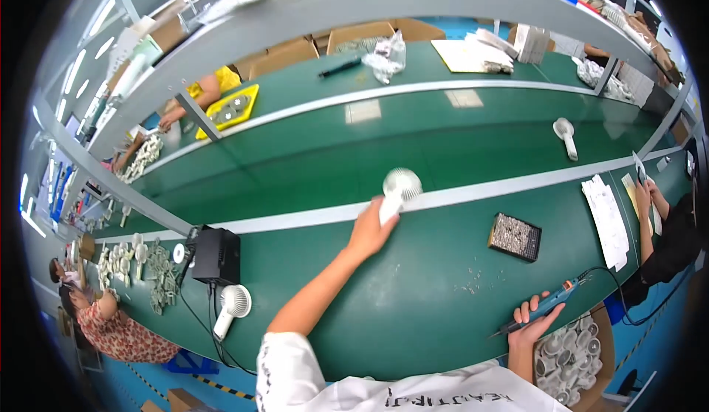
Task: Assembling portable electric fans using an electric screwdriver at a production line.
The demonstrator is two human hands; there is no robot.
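Note:
My left hand (pixel 371 231) is closed round the handle of a white handheld fan (pixel 402 184), its round grille pointing away over the pale rail (pixel 487 192) along the bench. At the lower right my right hand (pixel 533 322) grips a blue electric screwdriver (pixel 550 303), its dark tip pointing left and a cable (pixel 607 270) trailing from its far end. Between the hands lie loose screws (pixel 471 283) on the green bench top (pixel 332 331). A black tray (pixel 515 237) full of small screws sits beyond them.
At left stand a black box (pixel 217 255) and another white fan (pixel 233 309). A carton (pixel 605 353) of fan parts sits below the right edge. One fan (pixel 566 139) lies beyond the rail. A co-worker's hands (pixel 650 201) are at far right, near white sheets (pixel 605 220). A shelf crosses overhead.

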